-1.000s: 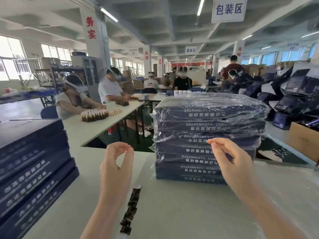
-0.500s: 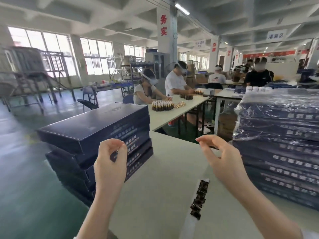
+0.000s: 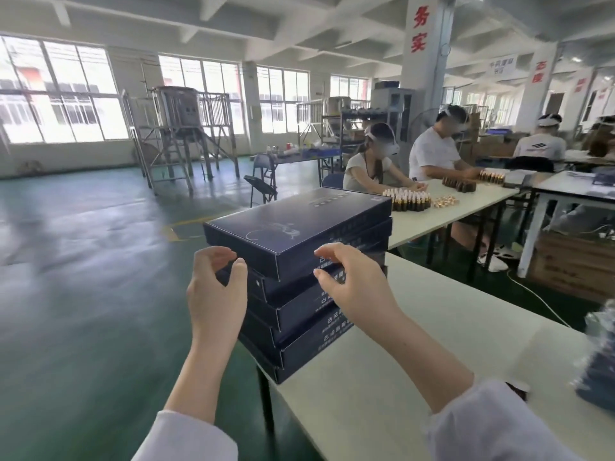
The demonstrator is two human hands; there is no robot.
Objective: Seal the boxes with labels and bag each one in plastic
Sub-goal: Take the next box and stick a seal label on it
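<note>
Left hand (image 3: 216,291) and right hand (image 3: 352,284) poised at the near end of the top box (image 3: 299,227), fingers loosely curved and apart, gripping nothing; contact with the cardboard not discernible. Dark blue stack of boxes (image 3: 299,344) at the left end of the table (image 3: 416,327). Beyond, seated workers (image 3: 372,168) beside rows of small bottles (image 3: 411,201).

factory packing hall | workers (image 3: 432,154) at long tables (image 3: 442,214) | bottle rows (image 3: 411,201)
</note>
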